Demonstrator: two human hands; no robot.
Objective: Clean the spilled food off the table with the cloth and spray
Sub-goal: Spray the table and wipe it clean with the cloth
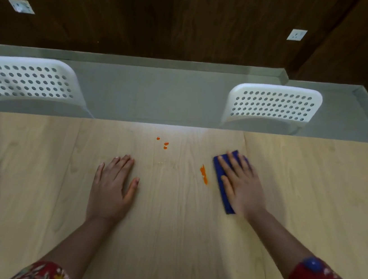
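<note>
Bare tabletop [165, 231] is left on the near and left sides of the orange smear [204, 174]; its right side is blocked by the right hand [241, 187], laid flat on the blue cloth [219, 170].

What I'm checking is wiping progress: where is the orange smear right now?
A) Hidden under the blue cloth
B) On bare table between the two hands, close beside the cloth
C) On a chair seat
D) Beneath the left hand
B: the orange smear lies uncovered on the table, close beside the blue cloth that the right hand presses flat, while the left hand rests farther off.
</note>
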